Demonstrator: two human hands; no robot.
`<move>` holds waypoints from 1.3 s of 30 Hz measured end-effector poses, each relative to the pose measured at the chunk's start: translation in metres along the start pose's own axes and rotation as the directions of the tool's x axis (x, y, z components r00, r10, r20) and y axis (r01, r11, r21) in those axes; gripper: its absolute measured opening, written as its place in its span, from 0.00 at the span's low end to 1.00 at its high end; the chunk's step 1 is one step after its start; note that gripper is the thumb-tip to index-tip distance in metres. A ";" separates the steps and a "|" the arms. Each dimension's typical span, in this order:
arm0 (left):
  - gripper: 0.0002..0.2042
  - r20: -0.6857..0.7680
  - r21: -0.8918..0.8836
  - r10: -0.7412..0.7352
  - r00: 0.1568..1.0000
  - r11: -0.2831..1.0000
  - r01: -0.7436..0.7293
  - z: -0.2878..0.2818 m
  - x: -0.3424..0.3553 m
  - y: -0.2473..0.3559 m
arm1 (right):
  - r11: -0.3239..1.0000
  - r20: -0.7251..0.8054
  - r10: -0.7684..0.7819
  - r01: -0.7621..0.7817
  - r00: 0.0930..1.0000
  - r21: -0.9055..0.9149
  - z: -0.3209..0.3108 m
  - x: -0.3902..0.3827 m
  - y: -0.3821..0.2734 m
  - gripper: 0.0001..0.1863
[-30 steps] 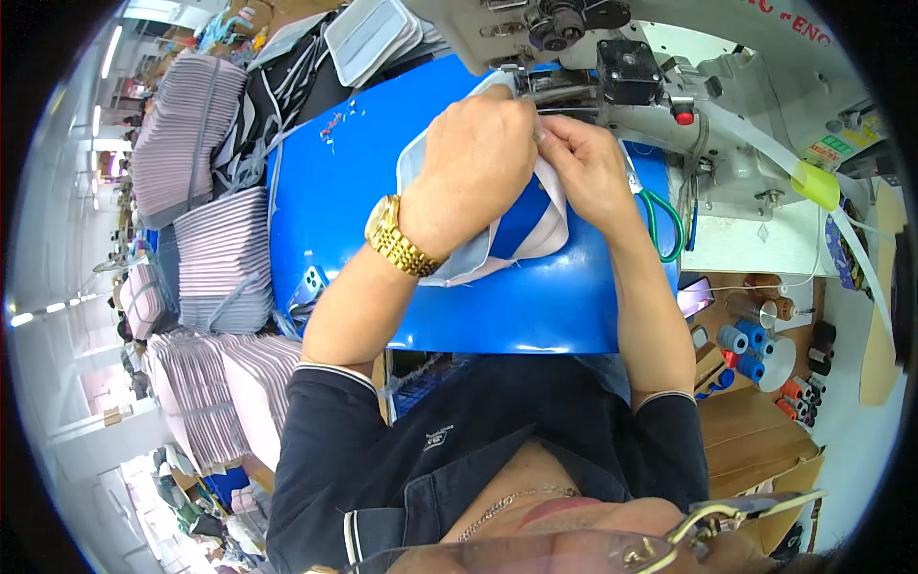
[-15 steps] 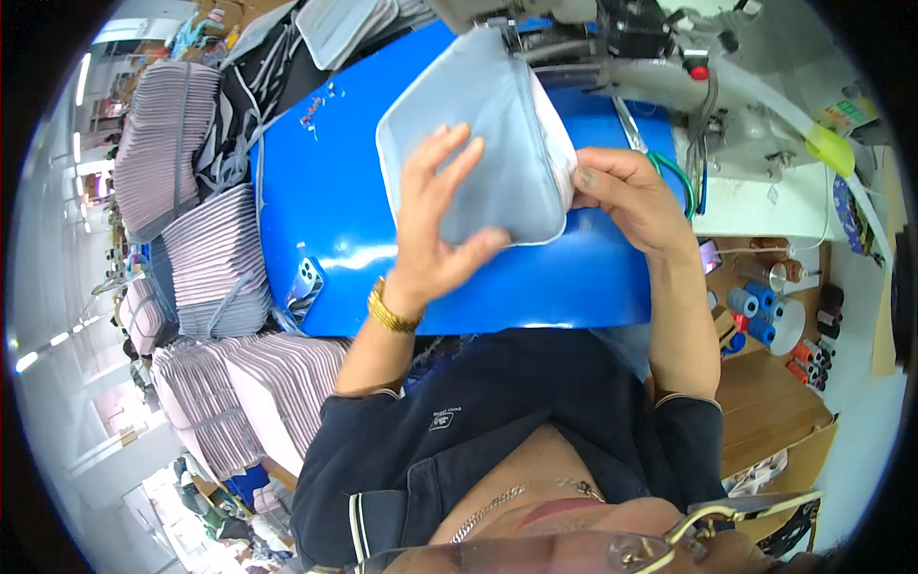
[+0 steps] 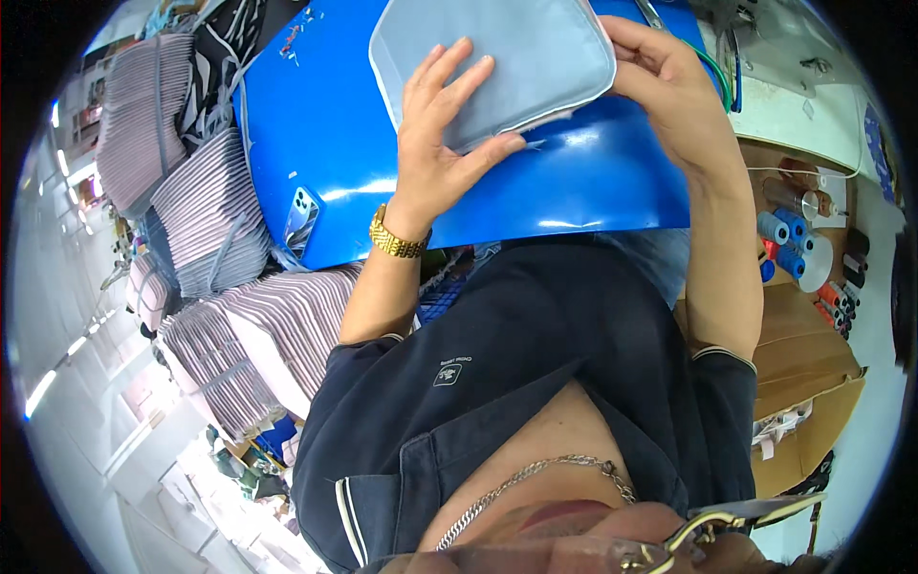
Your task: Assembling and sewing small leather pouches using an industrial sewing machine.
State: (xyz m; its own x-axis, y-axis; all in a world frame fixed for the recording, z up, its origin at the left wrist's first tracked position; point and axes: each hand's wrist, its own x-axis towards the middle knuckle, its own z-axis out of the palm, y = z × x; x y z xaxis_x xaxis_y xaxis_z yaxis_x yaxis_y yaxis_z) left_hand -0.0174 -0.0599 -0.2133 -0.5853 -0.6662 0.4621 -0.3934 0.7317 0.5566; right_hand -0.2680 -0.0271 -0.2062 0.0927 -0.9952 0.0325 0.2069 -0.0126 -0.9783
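A light grey-blue fabric panel with pale bound edges and rounded corners lies on the blue tabletop. A strip of frayed, lighter material shows along its near edge. My left hand, with a gold watch at the wrist, rests on the panel's left part, its fingers spread. Over at the right edge, my right hand holds the panel's border between thumb and bent fingers. Beyond that hand, a pair of scissors with a green handle is partly hidden. The panel's far end is cut off by the picture's top.
A phone lies near the tabletop's left edge, with thread scraps farther back. Tied stacks of pinkish-grey panels stand at the left. To the right are thread spools and an open cardboard box.
The view has tilted, so the sewing machine at the top has left it. The panel has turned slightly and shows its frayed near edge. Both hands remain at the panel.
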 end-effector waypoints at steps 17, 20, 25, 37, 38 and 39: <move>0.25 0.108 0.214 0.280 0.954 0.931 -0.297 -0.028 0.032 0.039 | 0.990 -0.037 0.077 -0.081 0.996 -0.115 0.033 -0.032 0.001 0.12; 0.25 0.253 0.229 0.279 0.926 0.913 -0.338 -0.043 0.050 0.044 | 0.990 -0.052 0.124 -0.127 0.991 -0.062 0.035 -0.031 -0.007 0.13; 0.25 0.415 0.262 0.264 0.870 0.882 -0.393 -0.056 0.068 0.043 | 0.994 -0.046 0.106 -0.108 0.993 -0.032 0.035 -0.024 -0.007 0.14; 0.26 0.398 0.251 0.287 0.872 0.879 -0.404 -0.058 0.106 0.010 | 0.992 -0.097 0.036 -0.047 0.995 -0.117 0.030 0.027 -0.004 0.13; 0.26 0.395 0.252 0.285 0.873 0.880 -0.402 -0.059 0.109 0.006 | 0.993 -0.119 0.011 -0.026 0.993 -0.117 0.030 0.032 -0.004 0.13; 0.27 0.407 0.266 0.294 0.865 0.867 -0.421 -0.060 0.112 0.002 | 0.992 -0.117 0.013 -0.027 0.993 -0.120 0.030 0.037 -0.002 0.13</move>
State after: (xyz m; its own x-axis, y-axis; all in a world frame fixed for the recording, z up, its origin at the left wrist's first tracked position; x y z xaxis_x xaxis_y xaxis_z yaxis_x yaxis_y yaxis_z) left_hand -0.0412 -0.1422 -0.1192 -0.9106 -0.3021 0.2821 -0.2838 0.9531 0.1047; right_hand -0.2356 -0.0614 -0.1969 -0.0191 -0.9998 -0.0043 0.0863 0.0027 -0.9963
